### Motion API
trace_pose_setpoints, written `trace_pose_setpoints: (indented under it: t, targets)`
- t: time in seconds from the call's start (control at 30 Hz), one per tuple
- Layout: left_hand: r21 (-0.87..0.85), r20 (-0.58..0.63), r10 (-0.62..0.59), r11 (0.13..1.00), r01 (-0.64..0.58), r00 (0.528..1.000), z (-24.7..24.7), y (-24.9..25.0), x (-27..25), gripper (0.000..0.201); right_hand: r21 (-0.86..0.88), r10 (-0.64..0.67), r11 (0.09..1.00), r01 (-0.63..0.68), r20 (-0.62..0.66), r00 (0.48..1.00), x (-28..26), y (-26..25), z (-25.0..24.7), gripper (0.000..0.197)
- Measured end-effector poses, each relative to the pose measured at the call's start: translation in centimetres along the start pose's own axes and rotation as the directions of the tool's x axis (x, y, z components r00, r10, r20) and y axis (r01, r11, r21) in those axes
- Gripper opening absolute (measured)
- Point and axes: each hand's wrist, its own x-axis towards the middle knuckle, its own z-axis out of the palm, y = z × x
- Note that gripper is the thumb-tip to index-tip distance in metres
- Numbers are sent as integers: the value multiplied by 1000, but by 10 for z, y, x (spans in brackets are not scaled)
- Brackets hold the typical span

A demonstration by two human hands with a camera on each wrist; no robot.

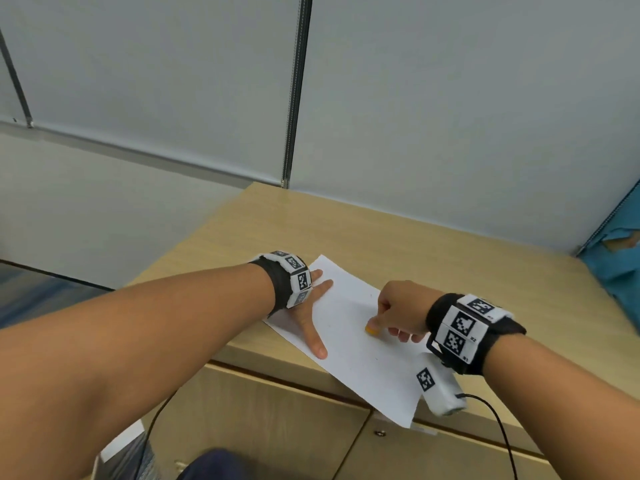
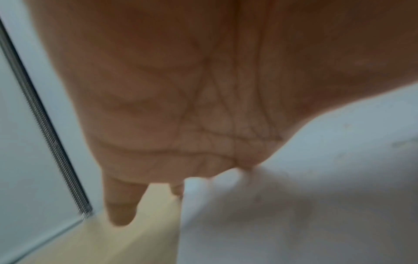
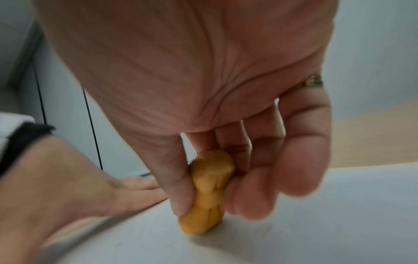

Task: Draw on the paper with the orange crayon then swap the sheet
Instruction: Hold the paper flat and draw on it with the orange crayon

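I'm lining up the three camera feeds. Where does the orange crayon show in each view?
Head: orange crayon lower centre-right, only its end showing under the right hand.
Left wrist: not in it.
Right wrist: lower centre, pinched, tip on the paper.
Shared landmark: the white paper, also under the left hand.

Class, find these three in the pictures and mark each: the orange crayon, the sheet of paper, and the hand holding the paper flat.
orange crayon (image 3: 207,196), right wrist view, middle of its body between the fingers.
paper (image 1: 374,368), head view, bare part near the front edge.
left hand (image 1: 304,315), head view, back of the hand.
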Motion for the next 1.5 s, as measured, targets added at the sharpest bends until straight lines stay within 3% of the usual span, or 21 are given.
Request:
trace_pose_setpoints:
  t: [0.2, 0.47, 0.6, 0.7, 0.8, 0.9, 1.0, 1.1, 1.23, 1.4, 1.5]
  targets:
    - [-5, -52, -101, 995, 100, 994, 12, 15, -35, 125, -155, -19, 988, -1, -126, 992, 13, 3, -5, 34]
    - [118, -35, -3, 993, 7, 999, 3, 4, -57, 107, -56, -52, 998, 42, -180, 982, 33, 5, -1, 32]
    - [77, -66, 85, 994, -80, 994, -9, -5, -37, 121, -88, -138, 989, 121, -214, 967, 29, -1, -5, 32]
    - [60, -32, 106, 993, -104, 994, 0, -9, -15, 133, 13, -245, 967, 255, -227, 943, 22, -17, -6, 27]
    - [28, -20, 122, 992, -121, 992, 13, -10, 0, 144, 106, -397, 909, 403, -77, 915, 15, -34, 1, 21]
    - [3, -19, 143, 990, -143, 990, 17, -11, 6, 148, -21, -493, 870, 492, -7, 870, 17, -45, 15, 20]
    - [-6, -37, 152, 988, -152, 988, 20, -14, 12, 143, -135, -428, 902, 410, -147, 892, 40, -42, 9, 26]
    - [-11, -52, 147, 989, -148, 988, 24, -15, 17, 143, -95, -336, 942, 322, -266, 904, 55, -37, 6, 31]
    - [11, -31, 150, 989, -150, 988, 24, -16, 19, 141, -70, -510, 859, 507, -54, 858, 35, -52, 20, 25]
    - [-23, -46, 150, 988, -151, 988, 25, -16, 19, 142, -163, -397, 917, 365, -260, 880, 61, -45, 3, 34]
    - [3, -27, 143, 990, -143, 989, 24, -16, 19, 139, -130, -497, 865, 485, -83, 864, 45, -53, 14, 28]
